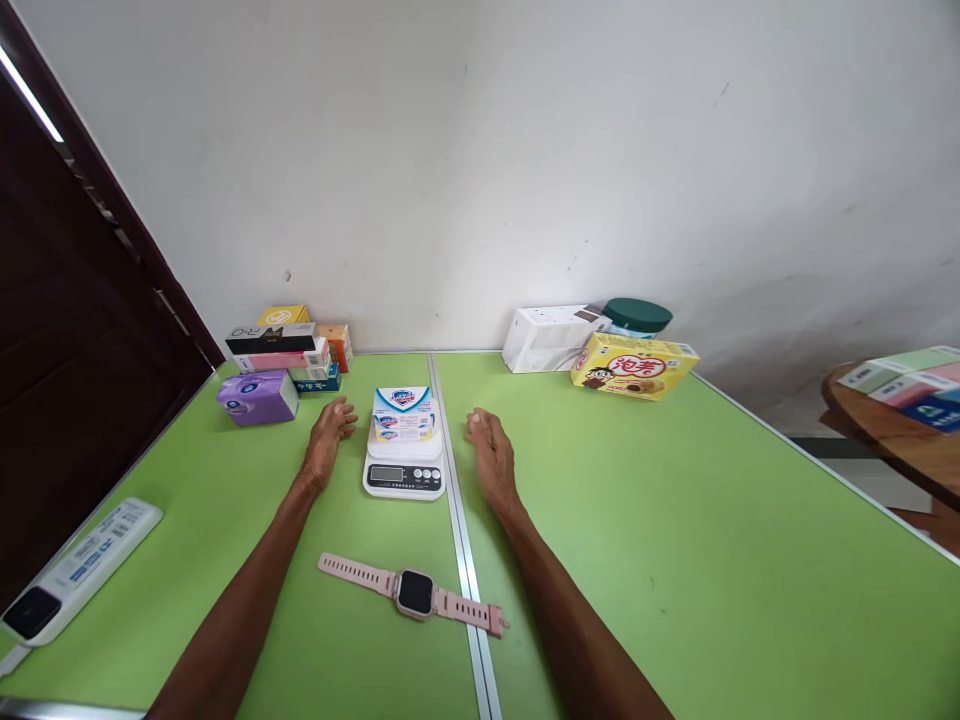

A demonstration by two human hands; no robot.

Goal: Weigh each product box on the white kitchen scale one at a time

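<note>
A white digital kitchen scale lies on the green table, its display facing me. Stacked on its platform are small soap boxes, the top one a white and blue soap box. My left hand rests to the left of the scale, apart from it, fingers loosely curved with nothing in them. On the other side, my right hand is just past the metal seam, also holding nothing, its fingers extended. Between my forearms and nearer to me, a pink-strapped smartwatch is laid out flat, its strap crossing the seam.
At the back left stand a purple tissue pack and several stacked boxes. A white box, a yellow snack box and a green-lidded tub are at the back right. A white power strip lies along the left edge.
</note>
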